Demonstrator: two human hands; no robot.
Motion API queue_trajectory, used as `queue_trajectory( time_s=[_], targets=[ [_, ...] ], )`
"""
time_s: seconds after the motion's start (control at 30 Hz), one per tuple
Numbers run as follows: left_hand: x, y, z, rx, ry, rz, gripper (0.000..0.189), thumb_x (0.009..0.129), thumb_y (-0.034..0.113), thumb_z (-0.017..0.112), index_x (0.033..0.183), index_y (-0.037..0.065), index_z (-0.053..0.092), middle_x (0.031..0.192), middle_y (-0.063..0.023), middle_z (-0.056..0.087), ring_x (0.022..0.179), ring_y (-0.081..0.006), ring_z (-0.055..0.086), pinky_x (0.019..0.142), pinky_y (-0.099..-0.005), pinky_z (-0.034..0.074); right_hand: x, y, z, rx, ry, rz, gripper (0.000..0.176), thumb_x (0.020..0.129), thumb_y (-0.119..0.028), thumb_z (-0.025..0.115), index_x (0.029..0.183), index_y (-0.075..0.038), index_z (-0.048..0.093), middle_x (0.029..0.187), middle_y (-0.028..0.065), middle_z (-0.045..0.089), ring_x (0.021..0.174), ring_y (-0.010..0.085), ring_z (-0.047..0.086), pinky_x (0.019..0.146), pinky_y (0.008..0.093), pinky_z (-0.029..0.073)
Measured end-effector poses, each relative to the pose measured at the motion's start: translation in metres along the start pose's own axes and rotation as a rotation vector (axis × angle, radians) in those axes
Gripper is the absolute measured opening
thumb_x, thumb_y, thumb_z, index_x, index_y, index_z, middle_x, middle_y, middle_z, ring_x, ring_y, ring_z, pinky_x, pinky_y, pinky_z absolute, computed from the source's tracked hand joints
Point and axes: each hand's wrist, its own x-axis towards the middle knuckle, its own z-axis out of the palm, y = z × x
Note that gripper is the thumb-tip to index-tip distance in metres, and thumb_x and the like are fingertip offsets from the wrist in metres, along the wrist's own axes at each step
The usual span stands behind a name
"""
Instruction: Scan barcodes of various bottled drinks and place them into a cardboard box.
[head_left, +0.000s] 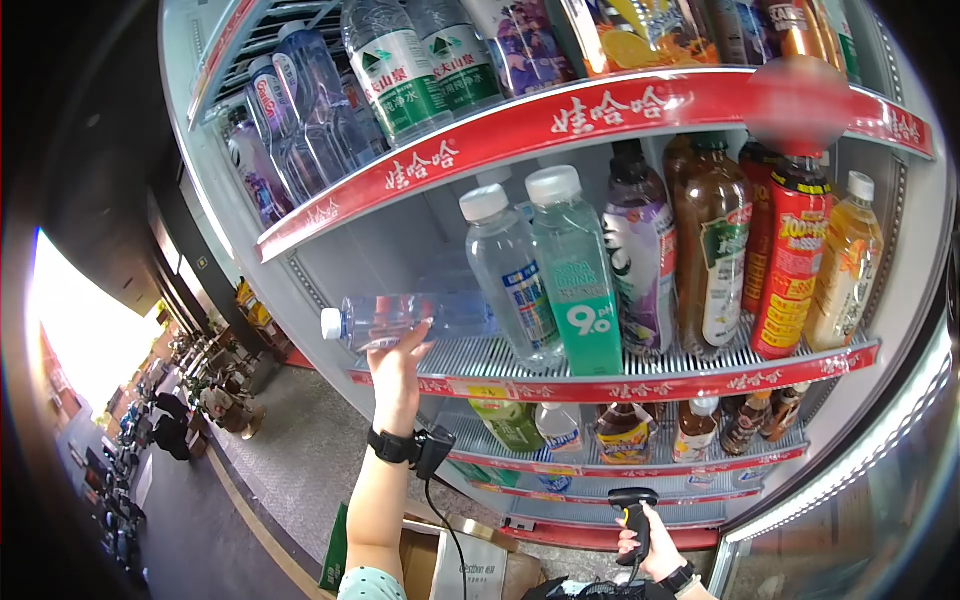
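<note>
My left hand [396,360] is wrapped round a clear water bottle [376,315] that lies on its side, white cap to the left, at the left end of the middle shelf [640,388]. Part of its label is behind my fingers. Low in the view, my right hand [655,548] grips the handle of a black barcode scanner [632,498]. Close to the right of the held bottle stand a clear bottle with a white cap [515,285] and a green-and-clear bottle [578,280] marked 9.0. A black strap with a small device [432,452] sits on my left wrist.
More drink bottles [715,260] fill the middle shelf to the right. Water bottles [395,75] stand on the upper shelf, smaller ones [625,430] below. A cardboard box [470,565] is on the floor. The lit glass door [850,500] is at right.
</note>
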Motion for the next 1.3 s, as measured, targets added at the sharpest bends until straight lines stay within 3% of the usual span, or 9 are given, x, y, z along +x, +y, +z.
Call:
queue_trajectory(
  time_s=[0.13, 0.43, 0.6, 0.67, 0.77, 0.8, 0.87, 0.97, 1.3],
  targets=[
    [-0.005, 0.004, -0.024, 0.029, 0.024, 0.011, 0.049, 0.076, 0.001, 0.055, 0.123, 0.006, 0.041, 0.116, -0.0109, 0.051, 0.101, -0.0249, 0.053, 0.080, -0.0455, 0.042, 0.010, 0.011, 0.010, 0.025, 0.021, 0.077, 0.054, 0.080, -0.049, 0.051, 0.103, -0.001, 0.043, 0.060, -0.0001, 0.038, 0.048, 0.0094, 0.034, 0.050, 0.0235, 0.031],
    [-0.051, 0.056, -0.038, 0.042, 0.099, 0.256, 0.058, 0.076, 0.012, 0.053, 0.129, 0.005, 0.030, 0.128, -0.0188, 0.037, 0.116, -0.0269, 0.040, 0.089, -0.0493, 0.040, 0.028, 0.027, 0.032, -0.073, 0.089, 0.157, 0.054, 0.082, -0.050, 0.047, 0.104, -0.001, 0.043, 0.060, 0.0018, 0.039, 0.048, 0.0116, 0.035, 0.051, 0.0250, 0.032],
    [-0.079, 0.072, -0.069, -0.118, 0.030, 0.381, 0.066, 0.076, 0.043, 0.057, 0.125, 0.003, 0.036, 0.128, -0.0207, 0.036, 0.122, -0.0360, 0.031, 0.096, -0.0577, 0.028, 0.024, 0.036, 0.082, -0.403, -0.026, 0.156, 0.052, 0.087, -0.048, 0.036, 0.104, 0.000, 0.043, 0.057, 0.0026, 0.039, 0.045, 0.0135, 0.036, 0.048, 0.0277, 0.034],
    [-0.089, 0.073, -0.057, -0.154, 0.210, 0.474, 0.067, 0.079, 0.056, 0.043, 0.115, 0.000, 0.045, 0.104, -0.0150, 0.053, 0.103, -0.0305, 0.048, 0.096, -0.0580, 0.027, 0.021, 0.041, 0.103, -0.462, -0.099, 0.165, 0.052, 0.088, -0.048, 0.034, 0.105, 0.000, 0.043, 0.056, 0.0029, 0.039, 0.044, 0.0136, 0.036, 0.048, 0.0276, 0.034],
    [-0.112, 0.078, -0.065, -0.280, 0.247, 0.351, 0.064, 0.079, 0.053, 0.042, 0.110, -0.002, 0.046, 0.081, -0.0091, 0.052, 0.073, -0.0194, 0.049, 0.096, -0.0575, 0.026, 0.015, 0.050, 0.123, -0.441, -0.317, 0.176, 0.054, 0.088, -0.049, 0.031, 0.106, 0.000, 0.043, 0.054, 0.0034, 0.038, 0.038, 0.0133, 0.035, 0.042, 0.0262, 0.034],
    [-0.114, 0.074, -0.077, -0.467, 0.183, 0.284, 0.067, 0.080, 0.056, 0.037, 0.112, -0.002, 0.039, 0.076, -0.0123, 0.046, 0.064, -0.0198, 0.046, 0.078, -0.0536, 0.042, 0.013, 0.052, 0.126, -0.396, -0.412, 0.178, 0.054, 0.087, -0.050, 0.031, 0.106, 0.000, 0.043, 0.053, 0.0033, 0.037, 0.037, 0.0131, 0.035, 0.041, 0.0260, 0.033],
    [-0.120, 0.061, -0.107, -0.735, -0.030, 0.185, 0.070, 0.077, 0.057, 0.046, 0.115, -0.002, 0.037, 0.080, -0.0137, 0.046, 0.066, -0.0226, 0.047, 0.062, -0.0474, 0.044, 0.010, 0.056, 0.129, -0.336, -0.545, 0.186, 0.053, 0.087, -0.048, 0.035, 0.111, -0.001, 0.041, 0.055, 0.0048, 0.039, 0.039, 0.0142, 0.038, 0.041, 0.0264, 0.037],
    [-0.110, 0.043, -0.131, -0.856, -0.332, 0.246, 0.075, 0.075, 0.055, 0.054, 0.120, -0.002, 0.033, 0.083, -0.0141, 0.046, 0.069, -0.0250, 0.048, 0.056, -0.0430, 0.042, -0.001, 0.061, 0.143, -0.464, -0.499, 0.148, 0.058, 0.084, -0.052, 0.038, 0.108, 0.001, 0.040, 0.054, 0.0052, 0.039, 0.037, 0.0138, 0.037, 0.037, 0.0267, 0.035],
    [-0.121, 0.018, -0.137, -0.884, -0.321, 0.361, 0.076, 0.071, 0.049, 0.063, 0.119, 0.000, 0.031, 0.079, -0.0157, 0.048, 0.066, -0.0256, 0.051, 0.052, -0.0402, 0.045, -0.015, 0.083, 0.154, -0.218, -0.632, 0.312, 0.059, 0.086, -0.052, 0.031, 0.112, 0.000, 0.037, 0.053, 0.0104, 0.043, 0.032, 0.0147, 0.038, 0.030, 0.0264, 0.036]
  ],
)
